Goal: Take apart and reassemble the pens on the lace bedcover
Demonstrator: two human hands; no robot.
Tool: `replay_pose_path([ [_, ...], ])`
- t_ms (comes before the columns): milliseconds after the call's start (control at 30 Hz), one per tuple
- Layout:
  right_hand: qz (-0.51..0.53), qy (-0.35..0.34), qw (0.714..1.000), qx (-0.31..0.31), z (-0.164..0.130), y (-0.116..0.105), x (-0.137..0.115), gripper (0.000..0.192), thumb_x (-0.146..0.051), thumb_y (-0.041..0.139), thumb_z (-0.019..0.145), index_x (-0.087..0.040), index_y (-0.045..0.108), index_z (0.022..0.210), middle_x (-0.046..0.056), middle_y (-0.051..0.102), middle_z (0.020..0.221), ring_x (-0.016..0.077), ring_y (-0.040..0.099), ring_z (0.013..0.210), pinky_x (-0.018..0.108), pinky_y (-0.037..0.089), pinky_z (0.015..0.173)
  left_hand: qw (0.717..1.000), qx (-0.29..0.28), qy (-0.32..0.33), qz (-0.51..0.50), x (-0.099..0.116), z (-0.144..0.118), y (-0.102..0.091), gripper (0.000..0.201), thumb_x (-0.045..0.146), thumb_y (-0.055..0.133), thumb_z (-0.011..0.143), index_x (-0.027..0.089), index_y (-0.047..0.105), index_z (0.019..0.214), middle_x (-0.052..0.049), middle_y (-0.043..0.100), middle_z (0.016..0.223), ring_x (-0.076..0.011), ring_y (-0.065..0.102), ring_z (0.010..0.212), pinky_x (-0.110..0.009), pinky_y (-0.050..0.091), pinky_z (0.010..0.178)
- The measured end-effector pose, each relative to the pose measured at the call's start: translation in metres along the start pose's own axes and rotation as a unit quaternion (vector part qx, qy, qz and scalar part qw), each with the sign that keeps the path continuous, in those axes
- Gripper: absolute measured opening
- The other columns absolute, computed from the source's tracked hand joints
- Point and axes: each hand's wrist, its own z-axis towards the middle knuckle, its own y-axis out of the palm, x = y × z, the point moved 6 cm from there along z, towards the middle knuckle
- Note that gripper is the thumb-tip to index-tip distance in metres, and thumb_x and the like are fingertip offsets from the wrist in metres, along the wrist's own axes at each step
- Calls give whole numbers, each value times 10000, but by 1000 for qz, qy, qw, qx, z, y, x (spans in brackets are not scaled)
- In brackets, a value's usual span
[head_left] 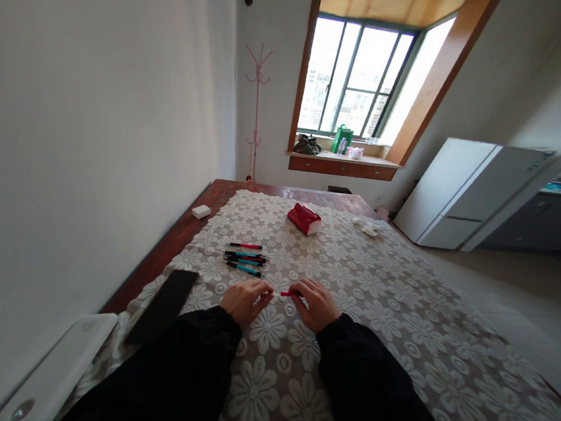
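Spotting a red packet [303,219] on the flowered cloth [375,302]! Now catching a pink coat stand [257,106] left of the window [366,73], white fridge [466,185] over right.

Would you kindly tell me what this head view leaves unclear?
In the head view:
Small white piece: mostly covered by the left hand.
Red piece: right end hidden by the right hand.
Pen pile: exact count; pens overlap and look small.
White object, lower left: cut off by the bottom edge.

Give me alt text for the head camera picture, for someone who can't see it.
The left hand pinches a small pale piece and the right hand a small red piece, close together above a floral tablecloth. Several pens and a red packet lie beyond.
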Motion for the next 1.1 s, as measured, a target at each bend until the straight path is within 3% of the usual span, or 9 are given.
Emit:
replay_pose_path([
  [200,35,-16,999,-19,-2,9,-5,111,-201,486,922,-198,574,990,57,615,905,175,561,828,279,422,748,1000,-8,7,-4,1,1,3,220,343,424,957,237,617,966,-13,646,890,-154,610,784,-241,429,700],
  [367,47,-17,998,-27,-3,12,-6,149,-213,443,951,-203,573,1024,59,601,919,169,564,851,269,433,762,996,-16,26,-83,2,0,7,193,251,417,938,230,580,1038,-34,646,951,-173,611,872,-272,454,800],
  [567,41,-12,999,-19,-1,8,-9,133,-224,447,954,-205,570,1001,55,603,913,172,568,850,268,435,756,983,-34,46,-177,7,-4,7,613,-24,425,612,211,482,1175,-43,587,1014,-183,579,910,-298,473,855],
  [667,36,-11,999,-22,0,10,-10,121,-226,458,950,-207,566,999,54,603,915,176,569,853,271,437,750,977,-42,47,-205,6,-4,10,667,-48,398,576,214,474,1185,-37,587,1026,-174,580,931,-299,475,874],
  [867,38,-6,999,-28,0,13,-8,125,-193,457,940,-203,566,1000,59,603,923,173,572,855,267,443,757,969,0,21,-245,-5,-2,14,565,-36,413,730,225,444,1230,-42,627,1140,-162,593,1064,-305,460,956],
  [1000,38,4,999,-21,-1,13,-4,123,-195,462,940,-202,566,1007,57,607,919,172,573,849,265,443,756,983,13,-31,-180,-14,1,11,313,77,478,831,222,545,1100,-39,681,1025,-185,630,981,-313,485,896],
  [1100,36,12,999,-14,-2,13,-1,129,-192,457,941,-202,573,996,58,615,925,173,578,857,268,445,764,989,6,-20,-144,-14,1,8,214,139,518,850,214,605,1030,-41,687,1017,-198,626,972,-322,484,892],
])
